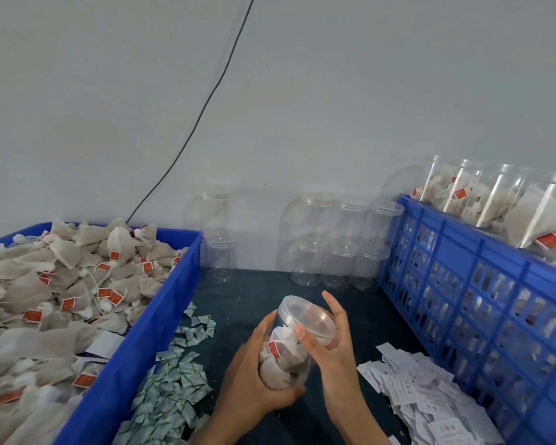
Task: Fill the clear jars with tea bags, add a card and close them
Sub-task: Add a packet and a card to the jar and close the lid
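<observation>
Closing step in hand. Filled jar (284, 358) tilted above surface (254, 303), gripped low by left hand (257, 374). Right hand (329, 340) curled round lid (307, 319), thumb on rim. Next, likely: twisted tight, then placed in blue crate (463, 284).

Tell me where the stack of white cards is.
The white cards lie at lower right on the dark table, beside the blue crate, just right of the right hand.

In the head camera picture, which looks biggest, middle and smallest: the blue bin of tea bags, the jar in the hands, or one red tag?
1. blue bin, largest.
2. jar, middle.
3. red tag, smallest.
Nearness changes nothing here.
</observation>
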### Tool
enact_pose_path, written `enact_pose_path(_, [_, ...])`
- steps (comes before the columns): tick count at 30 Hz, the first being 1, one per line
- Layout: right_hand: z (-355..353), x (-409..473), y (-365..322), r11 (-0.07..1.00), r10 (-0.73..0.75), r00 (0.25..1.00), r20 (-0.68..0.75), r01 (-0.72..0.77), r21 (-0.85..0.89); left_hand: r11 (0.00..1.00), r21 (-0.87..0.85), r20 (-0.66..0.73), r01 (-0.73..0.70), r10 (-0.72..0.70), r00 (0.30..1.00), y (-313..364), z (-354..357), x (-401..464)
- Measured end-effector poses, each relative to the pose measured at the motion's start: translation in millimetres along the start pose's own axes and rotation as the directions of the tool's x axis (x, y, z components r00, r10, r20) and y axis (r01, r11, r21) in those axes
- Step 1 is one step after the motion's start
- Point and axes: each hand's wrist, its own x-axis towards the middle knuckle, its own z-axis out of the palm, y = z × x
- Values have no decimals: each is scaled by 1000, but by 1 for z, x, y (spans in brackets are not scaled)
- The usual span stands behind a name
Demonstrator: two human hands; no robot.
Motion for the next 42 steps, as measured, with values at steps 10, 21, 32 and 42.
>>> enact_pose_path(10, [-19, 24, -43, 990, 17, 1000, 1, -17, -139, 991, -132, 112, 39, -25, 993, 36, 9, 29])
enact_pose_path(21, [-69, 36, -159, 923, -181, 979, -90, 137, -360, 978, -66, 128, -196, 203, 971, 161, 32, 79])
enact_pose_path(32, [-148, 27, -280, 796, -462, 873, -158, 329, -509, 907, -181, 167, -382, 411, 896, 295, 96, 107])
enact_pose_path(42, [-220, 29, -300, 714, -582, 762, -284, 311, -627, 874, -193, 179, -446, 478, 860, 337, 173, 112])
